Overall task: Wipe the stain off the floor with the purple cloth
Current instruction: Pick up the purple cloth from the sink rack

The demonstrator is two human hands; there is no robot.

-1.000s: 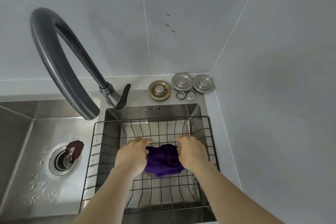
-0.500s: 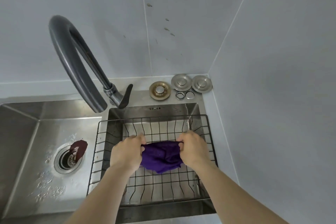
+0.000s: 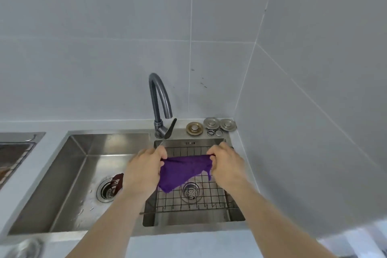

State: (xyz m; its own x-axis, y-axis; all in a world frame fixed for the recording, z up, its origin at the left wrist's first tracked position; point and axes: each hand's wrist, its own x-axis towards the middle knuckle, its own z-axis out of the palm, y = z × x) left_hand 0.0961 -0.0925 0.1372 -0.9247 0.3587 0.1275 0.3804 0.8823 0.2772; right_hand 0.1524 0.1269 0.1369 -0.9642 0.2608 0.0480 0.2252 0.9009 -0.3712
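Note:
The purple cloth hangs stretched between both my hands, above the wire rack in the small right sink basin. My left hand pinches its top left corner and my right hand pinches its top right corner. The cloth's lower edge droops to a point at the lower left. The floor and any stain on it are out of sight.
A grey curved faucet rises behind the sinks. The large left basin holds a drain strainer with a dark red stopper. Metal drain covers and rings lie in the counter's back corner. Tiled walls close in behind and at the right.
Both hands lifted the cloth out of the rack and pulled it open between them. The view pulled back and up, showing more of the counter and wall.

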